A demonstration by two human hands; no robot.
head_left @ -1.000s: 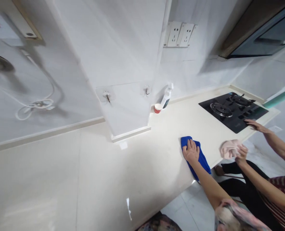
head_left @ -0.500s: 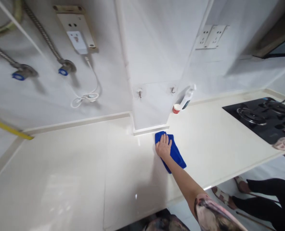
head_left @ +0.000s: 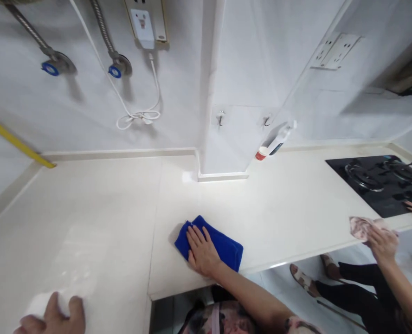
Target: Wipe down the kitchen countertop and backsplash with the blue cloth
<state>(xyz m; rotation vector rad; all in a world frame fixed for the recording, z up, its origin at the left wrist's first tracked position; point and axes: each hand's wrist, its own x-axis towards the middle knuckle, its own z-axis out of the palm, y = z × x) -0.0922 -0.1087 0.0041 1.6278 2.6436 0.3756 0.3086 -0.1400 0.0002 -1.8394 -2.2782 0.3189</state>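
Note:
A folded blue cloth (head_left: 223, 246) lies on the pale countertop (head_left: 199, 197) near its front edge. My right hand (head_left: 203, 253) presses down on it from above, fingers extended over the fabric and holding it against the surface. At the lower left, my left hand (head_left: 54, 317) rests on the counter with its fingers apart and nothing visible in them. Its wrist is cut off by the frame.
A black gas hob (head_left: 369, 183) is set into the counter at right. A co-worker's hand (head_left: 383, 241) holds a pinkish cloth (head_left: 359, 228) there. By the pillar stand a white bottle (head_left: 281, 138) and a red-and-white cup (head_left: 261, 153). A yellow pipe (head_left: 18, 141) runs down at left.
My right hand has drawn the blue cloth left and toward the front edge. My left hand has come into view. The co-worker's cloth has moved left, and the view has shifted.

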